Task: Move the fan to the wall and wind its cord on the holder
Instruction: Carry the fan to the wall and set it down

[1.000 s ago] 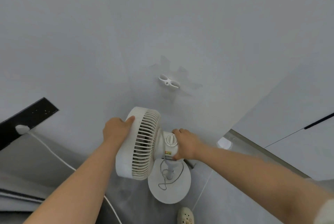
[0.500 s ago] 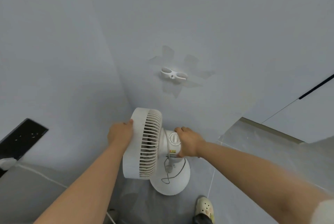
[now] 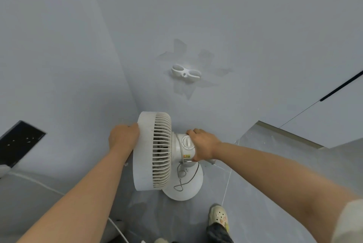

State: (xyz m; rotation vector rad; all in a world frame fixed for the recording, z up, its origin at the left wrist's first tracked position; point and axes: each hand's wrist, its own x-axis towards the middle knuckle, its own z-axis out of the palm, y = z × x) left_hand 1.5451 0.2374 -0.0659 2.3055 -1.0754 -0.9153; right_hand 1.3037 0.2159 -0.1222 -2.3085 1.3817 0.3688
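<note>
Below the holder point(image 3: 186, 73) on the wall, the white fan point(image 3: 152, 150) hangs between both hands. The left hand point(image 3: 123, 137) grips the grille's front rim, fingers curled over it. The right hand point(image 3: 204, 144) wraps the motor housing. Further below the holder, the cord point(image 3: 182, 181) lies looped on the fan's round base point(image 3: 193, 191).

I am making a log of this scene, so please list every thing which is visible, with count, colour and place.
fan: one, white, by the wall corner
cord: one, grey, looped on the fan's base
holder: one, white, on the wall above the fan
panel: one, black, far left
cable: one, white, lower left
shoe: one, cream, bottom edge, right of the fan's base
left hand: one, grips the fan's front rim
right hand: one, grips the fan's rear housing
</note>
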